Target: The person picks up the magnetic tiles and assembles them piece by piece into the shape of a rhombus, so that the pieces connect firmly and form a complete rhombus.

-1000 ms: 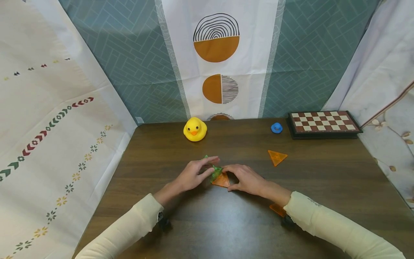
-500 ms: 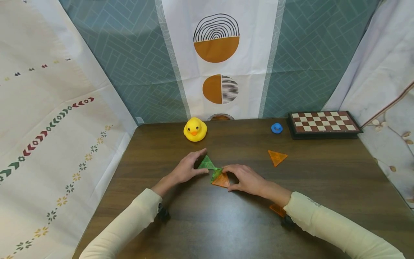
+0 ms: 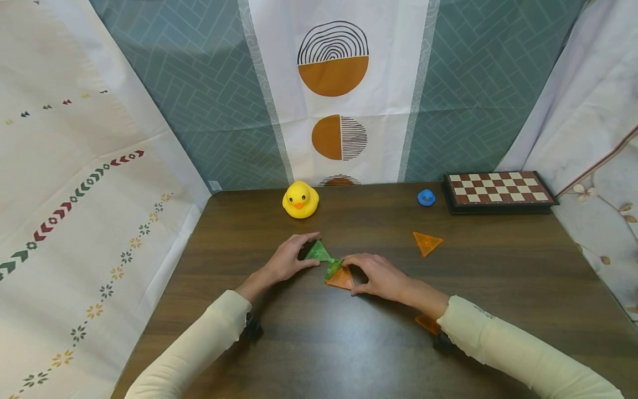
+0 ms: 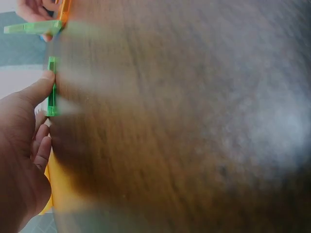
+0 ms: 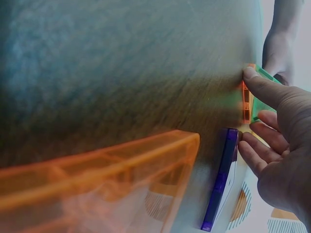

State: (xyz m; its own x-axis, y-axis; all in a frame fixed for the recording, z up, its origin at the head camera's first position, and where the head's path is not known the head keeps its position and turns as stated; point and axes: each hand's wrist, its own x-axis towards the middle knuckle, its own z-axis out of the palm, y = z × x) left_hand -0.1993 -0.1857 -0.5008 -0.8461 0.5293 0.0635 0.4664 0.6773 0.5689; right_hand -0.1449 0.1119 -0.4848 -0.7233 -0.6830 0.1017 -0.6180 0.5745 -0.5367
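In the head view, my left hand (image 3: pixel 286 259) spans a green translucent triangle tile (image 3: pixel 318 251), thumb on its near side and fingers at its far side. My right hand (image 3: pixel 380 277) grips an orange triangle tile (image 3: pixel 341 279) between thumb and fingers. A second green triangle tile (image 3: pixel 332 269) touches that orange one and appears tilted up. The two green tiles nearly meet at their corners. In the left wrist view, the thumb presses the green tile (image 4: pixel 52 90) seen edge-on. The right wrist view shows the thumb on the orange tile (image 5: pixel 246 104).
An orange triangle tile (image 3: pixel 427 244) lies back right; another (image 3: pixel 427 323) is partly under the right forearm. A purple tile (image 5: pixel 221 179) shows only in the right wrist view. Along the back stand a yellow duck (image 3: pixel 301 199), blue duck (image 3: pixel 426 197) and checkered board (image 3: pixel 500 191).
My left hand has drawn back left from over the tiles, uncovering the green triangle, and its fingers have settled around that tile. The right hand has stayed on the orange tile.
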